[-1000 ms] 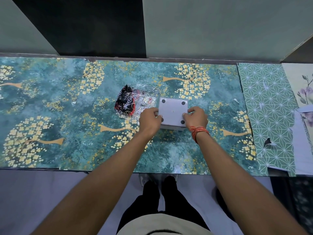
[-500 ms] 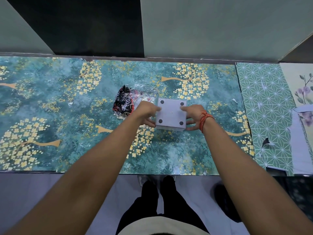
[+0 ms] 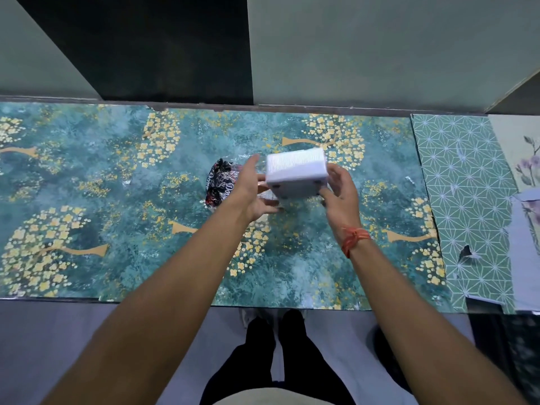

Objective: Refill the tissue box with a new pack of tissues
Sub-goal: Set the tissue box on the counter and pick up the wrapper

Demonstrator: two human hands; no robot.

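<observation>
White and pale lilac, the tissue box (image 3: 296,173) is up off the table, tilted so its underside with small dark feet faces the person and a ribbed white side faces up. The right hand (image 3: 339,190) grasps it at its right end, fingers curled round the lower corner and thumb along the side; an orange thread band (image 3: 354,240) circles that wrist. The left hand (image 3: 253,190) is spread wide beside the box's left end, fingers loose and parted, fingertips just at the box's edge. Whether they truly press on it I cannot tell, as the picture is blurred there.

Just behind the left hand, on the table, lies a crumpled wrapper (image 3: 219,182), dark with red and white print and some clear film, partly hidden by the hand.

The table (image 3: 102,176) is covered by a teal sheet with yellow blossom trees. Its far edge runs along a wall panel (image 3: 380,48) and a dark gap, and its near edge runs straight across just ahead of the person's shoes. To the left of the wrapper the teal sheet is bare all the way to the picture's edge, and the strip between the forearms and the near edge is bare too. To the right, the teal sheet ends at a green sheet with a star pattern (image 3: 467,200), well apart from the box, and beyond it lie pale flowered papers (image 3: 526,176).
</observation>
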